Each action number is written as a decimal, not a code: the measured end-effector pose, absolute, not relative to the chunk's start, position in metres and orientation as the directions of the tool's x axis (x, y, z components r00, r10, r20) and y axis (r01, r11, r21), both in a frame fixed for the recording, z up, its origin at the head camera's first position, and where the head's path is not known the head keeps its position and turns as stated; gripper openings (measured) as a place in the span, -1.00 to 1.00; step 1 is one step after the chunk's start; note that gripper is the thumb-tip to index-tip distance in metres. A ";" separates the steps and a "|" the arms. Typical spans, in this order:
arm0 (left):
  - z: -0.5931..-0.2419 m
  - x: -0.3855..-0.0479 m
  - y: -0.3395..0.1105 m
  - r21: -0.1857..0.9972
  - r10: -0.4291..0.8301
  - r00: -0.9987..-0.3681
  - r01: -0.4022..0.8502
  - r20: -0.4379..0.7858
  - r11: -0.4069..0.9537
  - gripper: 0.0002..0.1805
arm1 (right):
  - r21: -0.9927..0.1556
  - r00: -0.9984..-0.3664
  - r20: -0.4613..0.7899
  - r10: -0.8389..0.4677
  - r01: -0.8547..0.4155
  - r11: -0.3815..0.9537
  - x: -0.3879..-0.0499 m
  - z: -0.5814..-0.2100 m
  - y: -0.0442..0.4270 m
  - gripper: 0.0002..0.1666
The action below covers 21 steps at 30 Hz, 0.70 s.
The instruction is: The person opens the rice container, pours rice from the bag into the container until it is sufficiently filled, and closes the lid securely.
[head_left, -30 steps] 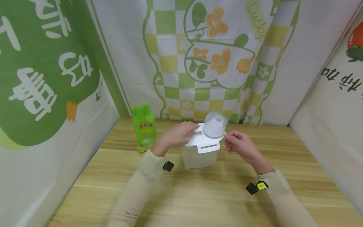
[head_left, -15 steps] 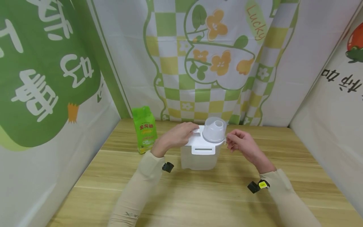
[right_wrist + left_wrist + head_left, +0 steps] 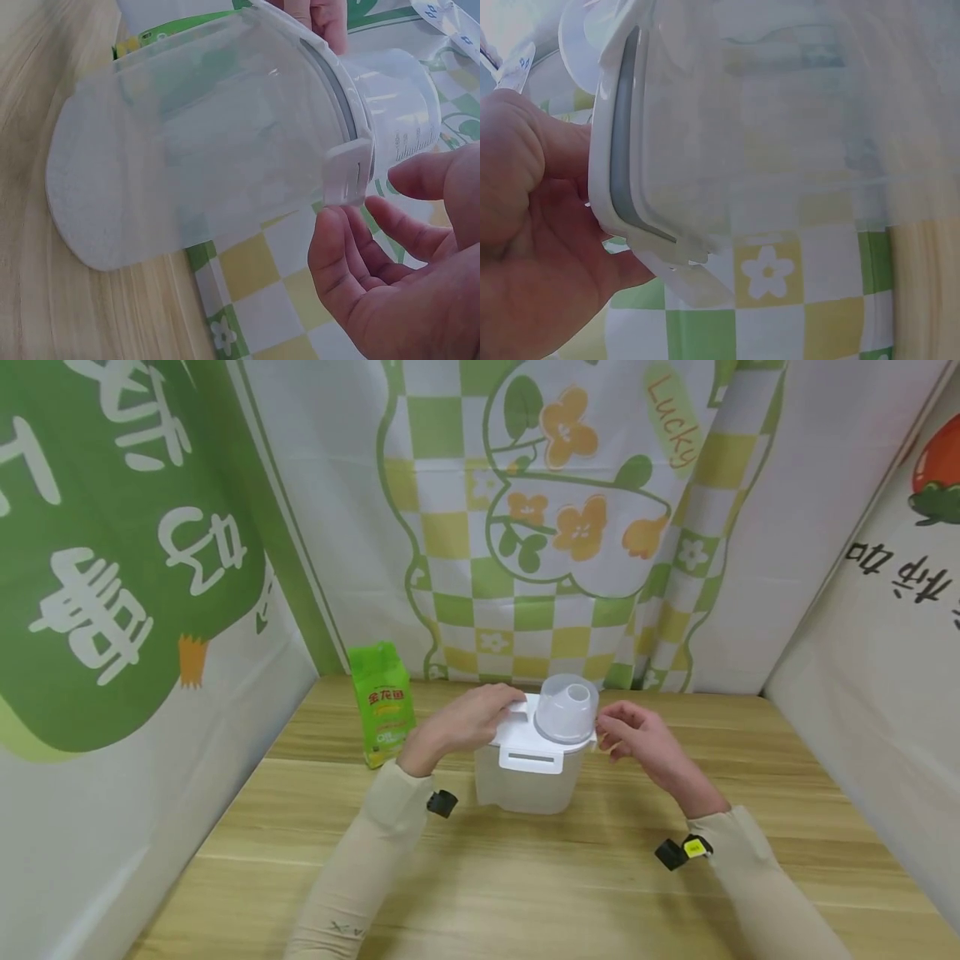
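Observation:
A clear plastic storage container [image 3: 527, 785] stands upright on the table beneath its white lid [image 3: 516, 730]. A clear measuring cup [image 3: 567, 708] sits upside down on that lid's right part. My left hand [image 3: 471, 717] grips the lid's left end; in the left wrist view its fingers [image 3: 634, 268] bend around the white edge. On the other side my right hand [image 3: 637, 737] has its fingertips at the rim. In the right wrist view they touch a slotted clip [image 3: 347, 171], the thumb apart from them. A slotted flap [image 3: 531, 761] juts out at the front.
A green bag [image 3: 383, 703] with a printed label stands upright to the left of the container. The wooden table [image 3: 517, 885] ends at a printed cloth backdrop [image 3: 491, 602] behind, with cloth walls on both sides.
The container has turned, so its front flap has shifted left and now faces nearer to me. The lid and cup sit slightly lower in the view. Both hands stay nearly where they were.

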<state>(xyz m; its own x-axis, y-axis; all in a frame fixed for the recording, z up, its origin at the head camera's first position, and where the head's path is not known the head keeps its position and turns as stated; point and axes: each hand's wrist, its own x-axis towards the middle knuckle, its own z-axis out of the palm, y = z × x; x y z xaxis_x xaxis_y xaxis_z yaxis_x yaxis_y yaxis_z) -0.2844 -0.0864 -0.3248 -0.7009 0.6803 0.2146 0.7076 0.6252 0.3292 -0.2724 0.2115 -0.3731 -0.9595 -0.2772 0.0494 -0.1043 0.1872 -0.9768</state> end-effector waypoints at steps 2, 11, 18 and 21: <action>-0.326 -0.285 -0.087 0.341 0.679 -0.700 0.708 0.222 0.618 -0.64 | -0.976 -0.957 0.053 -0.284 -0.110 0.188 -0.272 -0.374 0.212 -0.65; -0.329 -0.287 -0.091 0.371 0.692 -0.679 0.725 0.244 0.581 -0.65 | -0.975 -0.945 0.017 -0.327 -0.089 0.206 -0.270 -0.380 0.214 -0.65; -0.335 -0.289 -0.100 0.358 0.684 -0.660 0.748 0.311 0.559 -0.64 | -0.985 -0.954 0.020 -0.299 -0.070 0.156 -0.270 -0.384 0.211 -0.64; -0.339 -0.289 -0.105 0.360 0.664 -0.664 0.746 0.344 0.560 -0.64 | -0.991 -0.959 0.024 -0.282 -0.061 0.122 -0.274 -0.385 0.210 -0.60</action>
